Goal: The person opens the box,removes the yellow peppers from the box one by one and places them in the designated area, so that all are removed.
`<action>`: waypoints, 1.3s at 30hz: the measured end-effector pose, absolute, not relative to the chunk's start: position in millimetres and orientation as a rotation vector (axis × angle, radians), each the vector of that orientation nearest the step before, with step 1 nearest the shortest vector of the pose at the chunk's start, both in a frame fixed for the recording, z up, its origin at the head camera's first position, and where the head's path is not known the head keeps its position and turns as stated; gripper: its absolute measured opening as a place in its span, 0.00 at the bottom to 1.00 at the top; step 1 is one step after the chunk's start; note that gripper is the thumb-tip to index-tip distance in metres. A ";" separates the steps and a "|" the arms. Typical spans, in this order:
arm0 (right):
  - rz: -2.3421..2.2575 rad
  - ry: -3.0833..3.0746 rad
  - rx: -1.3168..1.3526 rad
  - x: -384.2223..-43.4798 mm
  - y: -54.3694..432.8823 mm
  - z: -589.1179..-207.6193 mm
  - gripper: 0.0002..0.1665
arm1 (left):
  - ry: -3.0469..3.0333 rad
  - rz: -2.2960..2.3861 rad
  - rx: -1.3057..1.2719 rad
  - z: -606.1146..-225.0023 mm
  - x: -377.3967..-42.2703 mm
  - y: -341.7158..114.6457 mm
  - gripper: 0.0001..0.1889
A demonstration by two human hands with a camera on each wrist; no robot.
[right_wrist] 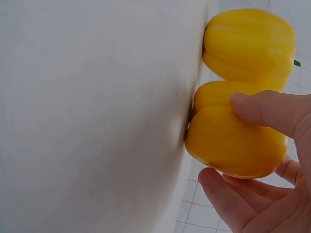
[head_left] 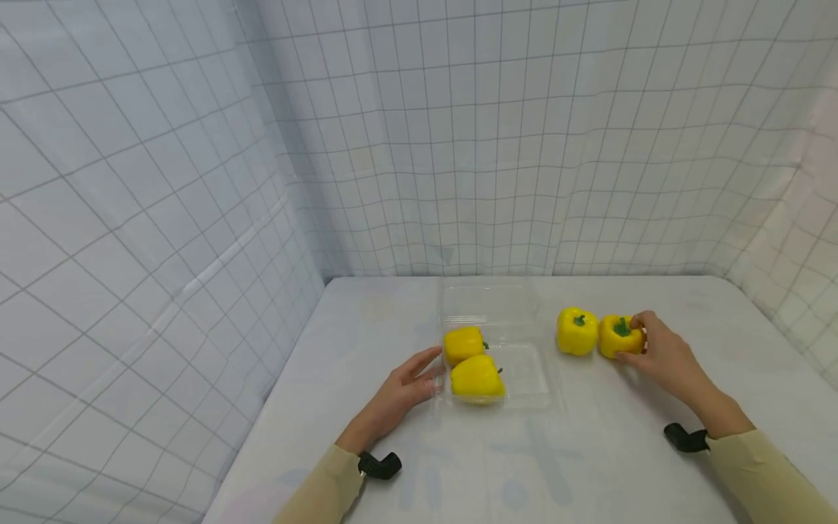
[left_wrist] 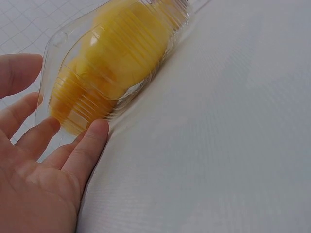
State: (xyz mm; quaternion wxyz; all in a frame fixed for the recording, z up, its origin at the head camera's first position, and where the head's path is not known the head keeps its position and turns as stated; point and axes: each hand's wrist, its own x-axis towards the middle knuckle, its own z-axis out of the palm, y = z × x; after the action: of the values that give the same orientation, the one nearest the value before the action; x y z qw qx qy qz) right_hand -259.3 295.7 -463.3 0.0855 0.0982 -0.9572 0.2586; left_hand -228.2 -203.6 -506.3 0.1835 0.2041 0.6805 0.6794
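A clear plastic clamshell container [head_left: 529, 372] lies with its lid folded back, holding two yellow bell peppers, one at the back [head_left: 463, 345] and one in front [head_left: 478, 377]. My left hand [head_left: 407, 389] is at its left side; in the left wrist view the loosely extended fingers [left_wrist: 90, 145] rest against the ribbed wall. On the right, my right hand [head_left: 668, 356] holds a yellow bell pepper [head_left: 615, 340] with a green stem, thumb on the near side and fingers round the far side. Close to its left, another yellow bell pepper [head_left: 577, 332] stands upright on the table.
The transparent lid [head_left: 487, 300] lies behind the container on the white table [head_left: 511, 473]. White grid-patterned curtains [head_left: 471, 145] hang behind the table and along both sides. A black strap piece [head_left: 685, 438] sticks out from each wrist.
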 end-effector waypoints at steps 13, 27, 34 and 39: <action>0.814 -2.876 0.334 -258.6 295.1 -458.7 0.61 | 1.946 1.915 0.591 -506.6 -227.5 -203.8 0.32; 0.782 -2.898 0.357 -260.5 296.2 -458.3 0.51 | 1.957 1.908 0.609 -509.2 -230.8 -204.5 0.32; 0.801 -2.879 0.380 -260.8 296.9 -460.7 0.51 | 1.923 1.929 0.604 -509.9 -232.4 -203.7 0.32; 0.813 -2.897 0.370 -261.4 295.5 -460.4 0.52 | 1.900 1.940 0.607 -511.0 -231.3 -204.1 0.32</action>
State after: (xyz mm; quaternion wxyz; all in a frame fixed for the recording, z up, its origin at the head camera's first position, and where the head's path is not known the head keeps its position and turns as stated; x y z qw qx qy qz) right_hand -261.4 295.5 -460.4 0.0548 0.1219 -0.9541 0.2679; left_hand -231.3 -204.1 -511.0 0.1787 0.2146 0.6719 0.6859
